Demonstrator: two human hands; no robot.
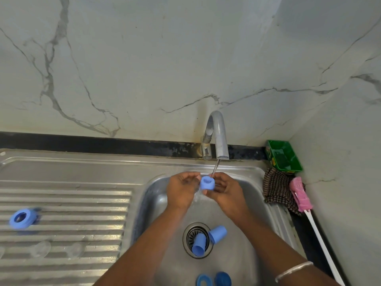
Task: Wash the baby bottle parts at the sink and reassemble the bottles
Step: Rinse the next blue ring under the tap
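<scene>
Both hands hold a blue bottle collar ring (pixel 207 183) under the thin stream from the steel tap (pixel 219 137), over the sink basin (pixel 253 205). My left hand (pixel 181 193) grips its left side; my right hand (pixel 225 191) cups it from the right and below. Two blue caps (pixel 218 234) (pixel 199 245) lie on the drain strainer. Two more blue parts (pixel 204 280) (pixel 222 278) sit at the basin's near edge. Another blue ring (pixel 22 218) rests on the ribbed drainboard (pixel 72 203), with clear teats (pixel 40 248) (pixel 75 249) nearer me.
A green tub (pixel 283 154) stands in the right corner beside a checked cloth (pixel 277 189). A pink bottle brush (pixel 300 195) with a long white handle lies along the right counter edge. Marble wall rises behind the sink.
</scene>
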